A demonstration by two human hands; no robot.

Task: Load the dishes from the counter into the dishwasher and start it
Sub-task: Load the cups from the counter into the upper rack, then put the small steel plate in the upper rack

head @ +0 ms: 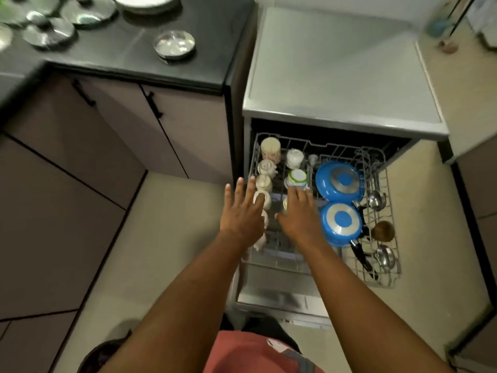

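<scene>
From the head camera, the dishwasher (344, 71) stands open beside the dark bench (129, 49), with its wire rack (388, 189) pulled out over the lowered door. Both arms reach over the rack. The left hand (243, 211) is spread flat, fingers straight and apart, above a row of pale cups (267, 168) along the rack's left side, and holds nothing. The right hand (298, 214) is also flat with its fingers straight, its tips at a green-rimmed cup (297, 179); whether they touch it cannot be told. Just right of that hand, two blue pans (340, 181) lie upside down, and ladles (376, 200) lie along the rack's right edge. On the bench are a steel bowl (174, 45), several steel plates (49, 33) and a white plate (146, 1).
</scene>
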